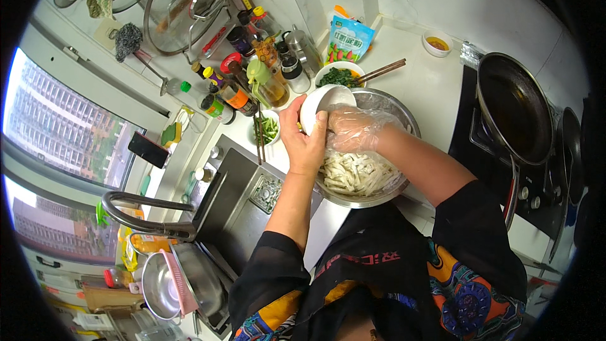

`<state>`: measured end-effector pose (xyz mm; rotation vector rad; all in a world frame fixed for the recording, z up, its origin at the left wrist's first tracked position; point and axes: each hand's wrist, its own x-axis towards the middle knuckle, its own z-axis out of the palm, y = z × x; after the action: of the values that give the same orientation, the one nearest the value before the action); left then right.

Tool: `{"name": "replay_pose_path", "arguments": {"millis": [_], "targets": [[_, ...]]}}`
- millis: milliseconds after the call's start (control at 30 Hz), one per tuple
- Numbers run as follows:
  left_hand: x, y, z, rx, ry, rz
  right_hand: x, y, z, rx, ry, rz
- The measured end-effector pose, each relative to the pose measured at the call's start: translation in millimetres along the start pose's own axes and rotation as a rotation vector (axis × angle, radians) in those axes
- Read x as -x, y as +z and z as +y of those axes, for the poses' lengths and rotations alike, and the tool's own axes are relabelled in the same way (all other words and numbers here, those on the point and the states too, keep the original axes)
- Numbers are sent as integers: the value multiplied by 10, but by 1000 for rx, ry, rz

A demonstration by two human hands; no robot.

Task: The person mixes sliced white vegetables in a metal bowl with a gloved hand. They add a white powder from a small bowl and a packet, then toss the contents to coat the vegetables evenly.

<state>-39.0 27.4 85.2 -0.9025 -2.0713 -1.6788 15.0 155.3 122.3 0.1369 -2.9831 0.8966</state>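
Note:
My left hand [305, 139] grips a small white bowl [310, 104], tilted over a large stainless steel mixing bowl [364, 202]. My right hand [355, 128], in a clear plastic glove, reaches to the tilted bowl's opening; its fingertips are partly hidden. Pale strips dusted with white powder [360, 174] lie in the steel bowl beneath. Behind it stands a white bowl of chopped dark greens [337, 77] with wooden chopsticks [383, 71] resting in it. Left of my left hand is a bowl of cut green pieces [269, 129], with chopsticks [259, 135] across it.
A sink [241, 199] with a curved faucet [147, 201] lies to the left. Sauce bottles [236, 97] and an oil jug [267, 85] line the wall beside a blue starch pouch [349, 40]. A frying pan [516, 104] sits on the cooktop at right; a small bowl [436, 43] stands behind.

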Motion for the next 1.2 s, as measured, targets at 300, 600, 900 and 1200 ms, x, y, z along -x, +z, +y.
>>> {"name": "replay_pose_path", "arguments": {"millis": [300,600,900,1200], "targets": [[-140,51,138,-124,131,27,1,-87,405,-449,-174,47],[-80,-172,-165,139,-102,39,352,-273,339,-218,-129,93],[-53,-16,-127,307,-156,52,119,223,28,295,-268,342],[33,-109,-158,217,-122,9,70,132,-108,381,-221,118]]}}
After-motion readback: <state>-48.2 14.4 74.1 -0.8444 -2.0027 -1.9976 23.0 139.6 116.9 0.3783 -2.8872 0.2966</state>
